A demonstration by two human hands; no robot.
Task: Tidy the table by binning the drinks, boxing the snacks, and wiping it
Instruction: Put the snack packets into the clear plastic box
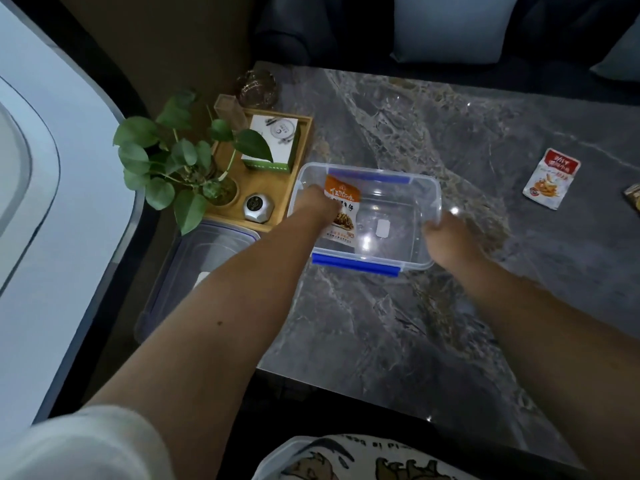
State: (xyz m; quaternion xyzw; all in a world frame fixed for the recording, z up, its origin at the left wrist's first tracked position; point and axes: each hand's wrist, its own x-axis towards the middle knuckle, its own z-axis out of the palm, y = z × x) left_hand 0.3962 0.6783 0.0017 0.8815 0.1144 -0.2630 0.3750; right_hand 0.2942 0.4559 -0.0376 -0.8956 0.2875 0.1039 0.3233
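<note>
A clear plastic box (419, 188) with blue clips stands on the grey marble table (398, 323). My left hand (317, 206) reaches into its left side, shut on an orange snack packet (343, 209) that is inside the box. My right hand (446, 237) grips the box's right rim. A red and white snack packet (551, 183) lies flat on the table at the far right. Another packet's corner (633, 199) shows at the right edge.
The box's clear lid (194, 268) lies at the table's left edge. A wooden tray (256, 178) behind it holds a potted plant (180, 164), a green and white carton (273, 143) and a silver gadget (258, 207). A glass (258, 86) stands beyond. A sofa lies behind.
</note>
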